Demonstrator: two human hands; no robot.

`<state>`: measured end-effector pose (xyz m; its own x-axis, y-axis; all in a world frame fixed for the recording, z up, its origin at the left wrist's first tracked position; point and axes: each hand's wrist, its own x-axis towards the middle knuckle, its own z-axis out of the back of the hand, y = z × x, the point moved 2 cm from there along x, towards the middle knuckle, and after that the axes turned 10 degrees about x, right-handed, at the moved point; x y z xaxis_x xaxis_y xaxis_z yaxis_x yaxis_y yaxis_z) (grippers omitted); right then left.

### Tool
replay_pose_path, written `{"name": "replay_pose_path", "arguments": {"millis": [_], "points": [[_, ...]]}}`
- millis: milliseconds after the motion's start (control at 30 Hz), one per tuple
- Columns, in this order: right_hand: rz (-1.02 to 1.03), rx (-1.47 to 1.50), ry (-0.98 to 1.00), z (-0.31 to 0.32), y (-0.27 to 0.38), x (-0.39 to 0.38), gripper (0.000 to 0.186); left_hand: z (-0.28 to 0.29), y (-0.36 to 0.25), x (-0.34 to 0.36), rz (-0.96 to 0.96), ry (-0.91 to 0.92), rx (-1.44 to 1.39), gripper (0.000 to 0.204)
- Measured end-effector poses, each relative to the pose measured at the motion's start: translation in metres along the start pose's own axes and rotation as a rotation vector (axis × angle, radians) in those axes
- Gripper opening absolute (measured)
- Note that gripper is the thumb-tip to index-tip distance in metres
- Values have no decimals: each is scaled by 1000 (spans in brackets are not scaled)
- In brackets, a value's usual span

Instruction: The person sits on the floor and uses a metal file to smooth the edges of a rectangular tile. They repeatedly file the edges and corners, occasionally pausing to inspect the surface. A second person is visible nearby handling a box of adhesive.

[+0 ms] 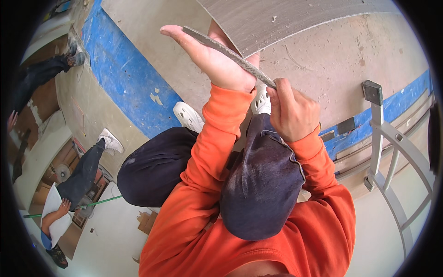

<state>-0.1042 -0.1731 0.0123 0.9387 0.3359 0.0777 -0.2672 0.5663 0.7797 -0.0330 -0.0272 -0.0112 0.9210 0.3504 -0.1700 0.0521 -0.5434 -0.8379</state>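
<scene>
My right hand [295, 111] is closed around the lower end of a long, flat grey file [226, 51], its thumb pressed along the top. The file slants up to the left, across my left hand [217, 64], beside the edge of a grey wood-grain plank [295, 27]. My left hand is palm up with the thumb stretched out to the left. Its fingers pass beneath the plank's corner and hold it from below; their tips are hidden. Pale shavings lie on the plank.
Blue sheeting [138, 87] covers floor at the left and right. A metal ladder-like frame [390, 134] stands at the right. My white clogs [188, 116] are below the plank. At the left, a person in dark trousers [83, 171] and another pair of legs [39, 76] are in view.
</scene>
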Motion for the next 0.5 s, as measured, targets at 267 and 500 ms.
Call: {"name": "replay_pose_path", "arguments": {"millis": [267, 500], "points": [[-99, 56, 46, -2, 6, -1, 12, -9, -4, -3, 25, -65, 35, 101], [-152, 44, 44, -7, 9, -2, 12, -11, -6, -4, 92, -44, 58, 105]]}}
